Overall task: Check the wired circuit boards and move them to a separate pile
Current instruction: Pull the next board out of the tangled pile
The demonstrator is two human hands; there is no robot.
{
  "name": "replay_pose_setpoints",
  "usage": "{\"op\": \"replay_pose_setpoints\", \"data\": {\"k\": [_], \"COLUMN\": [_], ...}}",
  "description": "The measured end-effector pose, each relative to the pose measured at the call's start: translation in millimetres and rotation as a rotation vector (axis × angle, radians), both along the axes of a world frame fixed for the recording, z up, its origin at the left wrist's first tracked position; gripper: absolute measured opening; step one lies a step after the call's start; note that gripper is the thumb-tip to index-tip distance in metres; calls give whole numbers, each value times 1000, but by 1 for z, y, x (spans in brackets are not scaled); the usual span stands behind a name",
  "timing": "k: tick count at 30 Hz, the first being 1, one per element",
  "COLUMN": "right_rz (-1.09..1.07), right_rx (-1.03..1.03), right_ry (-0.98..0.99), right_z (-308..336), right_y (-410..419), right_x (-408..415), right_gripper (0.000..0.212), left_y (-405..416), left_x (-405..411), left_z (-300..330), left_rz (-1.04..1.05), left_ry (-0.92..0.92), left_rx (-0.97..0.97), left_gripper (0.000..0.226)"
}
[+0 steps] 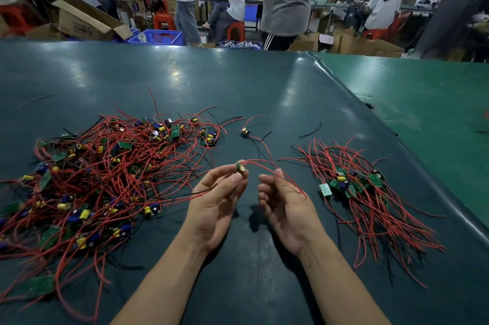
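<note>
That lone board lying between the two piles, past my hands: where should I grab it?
Pinch the lone board itself across its edges, coming from above on the near side. It lies apart from both piles; its red and black leads trail away right, so pulling a wire would probably drag it.

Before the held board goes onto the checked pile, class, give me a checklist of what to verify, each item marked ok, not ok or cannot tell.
1. Left hand pinches the held board: ok.
2. Right hand holds its red wire: ok.
3. Board lifted free of the big pile: ok.
4. Checked pile lies apart, to the right: ok.
5. Solder joints sound: cannot tell.
6. Stray board belongs to a pile: not ok.
</note>
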State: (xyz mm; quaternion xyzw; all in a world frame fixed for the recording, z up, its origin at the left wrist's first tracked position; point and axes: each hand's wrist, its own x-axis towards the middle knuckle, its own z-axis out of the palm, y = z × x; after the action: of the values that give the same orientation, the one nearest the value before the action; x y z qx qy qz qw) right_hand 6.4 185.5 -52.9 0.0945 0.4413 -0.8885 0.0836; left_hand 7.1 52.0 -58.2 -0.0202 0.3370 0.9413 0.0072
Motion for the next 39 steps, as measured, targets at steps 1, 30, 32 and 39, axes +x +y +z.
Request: {"op": "replay_pose_setpoints", "data": {"k": [1, 30, 32, 39], "right_rz": [23, -360, -438, -620], "right_rx": [13, 386, 453, 757], "right_ry": [-3, 209, 227, 334], "right_z": [0, -6, -6, -12], "right_y": [0, 6, 10, 15], "right_x": [0, -5, -8, -8], "right_gripper": [29, 18, 21, 13], "left_y": [0, 14, 14, 8], "left_x": [-1, 13, 14, 18], "left_z": [0, -7, -7, -6], "left_rz": [22, 167, 177, 163], "left_ry": [14, 197, 202, 244], "left_rx": [-7, -644, -650, -636], "left_gripper": [22, 21, 22, 23]}}
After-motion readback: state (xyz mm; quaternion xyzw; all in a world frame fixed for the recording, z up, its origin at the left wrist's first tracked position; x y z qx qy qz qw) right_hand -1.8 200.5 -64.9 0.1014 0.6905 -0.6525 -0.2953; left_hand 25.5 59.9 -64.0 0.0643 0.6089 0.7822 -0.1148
